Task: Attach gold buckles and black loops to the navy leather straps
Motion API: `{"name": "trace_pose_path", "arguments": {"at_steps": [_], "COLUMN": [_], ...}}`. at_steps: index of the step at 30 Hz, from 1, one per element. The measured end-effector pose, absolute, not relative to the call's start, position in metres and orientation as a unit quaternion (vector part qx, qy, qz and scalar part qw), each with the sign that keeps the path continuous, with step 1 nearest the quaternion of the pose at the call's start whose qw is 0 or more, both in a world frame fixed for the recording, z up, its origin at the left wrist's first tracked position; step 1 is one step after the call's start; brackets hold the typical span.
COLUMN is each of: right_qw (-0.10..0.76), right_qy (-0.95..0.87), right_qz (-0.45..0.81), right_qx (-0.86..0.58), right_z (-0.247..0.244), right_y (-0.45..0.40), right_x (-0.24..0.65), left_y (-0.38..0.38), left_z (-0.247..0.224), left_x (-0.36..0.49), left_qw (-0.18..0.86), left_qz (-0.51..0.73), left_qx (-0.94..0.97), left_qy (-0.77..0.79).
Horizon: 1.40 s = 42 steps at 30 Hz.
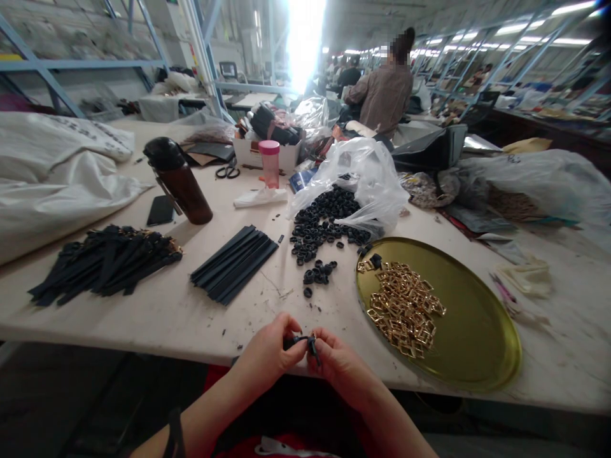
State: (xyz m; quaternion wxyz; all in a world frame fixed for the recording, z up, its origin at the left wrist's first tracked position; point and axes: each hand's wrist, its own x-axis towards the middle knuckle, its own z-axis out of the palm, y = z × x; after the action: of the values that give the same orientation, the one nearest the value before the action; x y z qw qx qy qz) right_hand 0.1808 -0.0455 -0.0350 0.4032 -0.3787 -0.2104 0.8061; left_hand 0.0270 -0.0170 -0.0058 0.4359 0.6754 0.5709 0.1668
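My left hand [267,350] and my right hand [338,369] meet at the table's near edge, both pinching a small black strap [301,342]. A bit of gold shows at the strap's end, though my fingers hide most of it. To the right, many gold rectangular buckles [405,308] lie heaped on a round brass tray [482,331]. Small black rings [324,219] are spread across the white table [143,312] ahead of my hands. Bundled black strips [233,264] lie ahead and left, and a larger heap of black straps [105,261] lies further left.
A dark bottle [179,181], a phone [161,210], scissors [227,170] and a pink-lidded cup [270,164] stand beyond. A white sack [52,184] lies left. Plastic bags [367,181] and boxes crowd the far side, where a co-worker [384,95] sits with their back turned.
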Motion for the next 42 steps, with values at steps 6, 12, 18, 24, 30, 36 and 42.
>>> {"name": "trace_pose_path", "arguments": {"at_steps": [6, 12, 18, 24, 30, 36, 42], "right_qw": [0.426, 0.487, 0.398, 0.330, 0.322, 0.296, 0.318], "right_qy": [-0.292, -0.408, -0.530, -0.511, -0.634, -0.579, -0.574], "right_qz": [0.749, 0.542, 0.504, 0.569, 0.462, 0.505, 0.474], "right_qx": [-0.414, -0.551, -0.554, -0.553, -0.530, -0.568, -0.587], "right_z": [-0.032, -0.039, -0.039, -0.035, -0.027, -0.028, -0.034], "right_y": [-0.044, -0.040, -0.041, -0.043, -0.052, -0.054, -0.052], "right_x": [0.186, 0.184, 0.191, 0.196, 0.201, 0.199, 0.192], "left_y": [-0.018, -0.020, -0.022, -0.024, -0.024, -0.024, -0.025], "left_z": [0.005, 0.009, 0.001, 0.000, -0.002, -0.002, -0.008], "left_x": [0.027, 0.024, 0.020, 0.023, 0.020, 0.019, 0.024], "left_qw": [0.563, 0.712, 0.750, 0.762, 0.762, 0.746, 0.756], "left_qz": [0.183, 0.206, 0.210, 0.219, 0.204, 0.204, 0.208], "left_qx": [0.615, 0.475, 0.442, 0.434, 0.425, 0.448, 0.425], "left_qy": [0.521, 0.475, 0.445, 0.429, 0.444, 0.448, 0.452]}}
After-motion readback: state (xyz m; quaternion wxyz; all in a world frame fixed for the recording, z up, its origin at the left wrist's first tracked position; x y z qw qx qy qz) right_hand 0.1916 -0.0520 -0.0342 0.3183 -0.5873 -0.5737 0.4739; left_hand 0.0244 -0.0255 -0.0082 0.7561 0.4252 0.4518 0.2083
